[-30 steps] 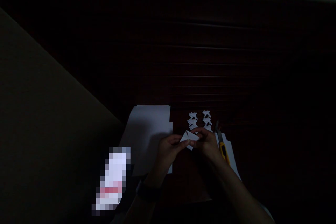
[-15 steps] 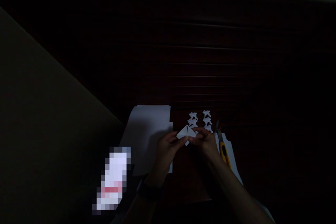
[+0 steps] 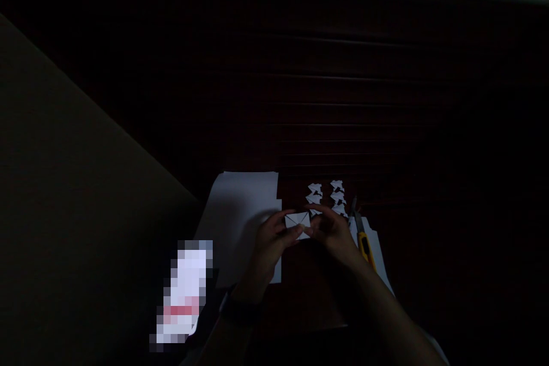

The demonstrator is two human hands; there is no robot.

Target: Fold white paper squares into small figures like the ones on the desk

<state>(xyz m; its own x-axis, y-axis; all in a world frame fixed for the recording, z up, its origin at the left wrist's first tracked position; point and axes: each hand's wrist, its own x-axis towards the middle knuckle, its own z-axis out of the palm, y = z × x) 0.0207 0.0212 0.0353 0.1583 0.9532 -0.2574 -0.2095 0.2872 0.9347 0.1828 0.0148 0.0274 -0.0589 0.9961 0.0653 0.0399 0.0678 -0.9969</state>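
Note:
A small piece of folded white paper (image 3: 297,219) is held between my two hands, low in the middle of the view. It now looks like a rectangle with creases meeting near its centre. My left hand (image 3: 271,243) pinches its left side, thumb on the front. My right hand (image 3: 337,235) has its thumb at the lower right corner, and its index finger reaches over the top. Just beyond the hands, several small folded paper figures stand in two columns, a left column (image 3: 315,189) and a right column (image 3: 338,197). My right hand partly hides the nearest ones.
White paper sheets (image 3: 246,200) lie to the left on the dark wooden table (image 3: 309,303). On the right, a yellow utility knife (image 3: 365,249) rests on more white paper (image 3: 380,257). A bright, pixelated object (image 3: 184,280) is at lower left. A pale wall (image 3: 64,154) borders the left.
The folded paper has gone from a diamond shape with a pointed top to a rectangle, and sits slightly further left. My right index finger has moved left over its top edge.

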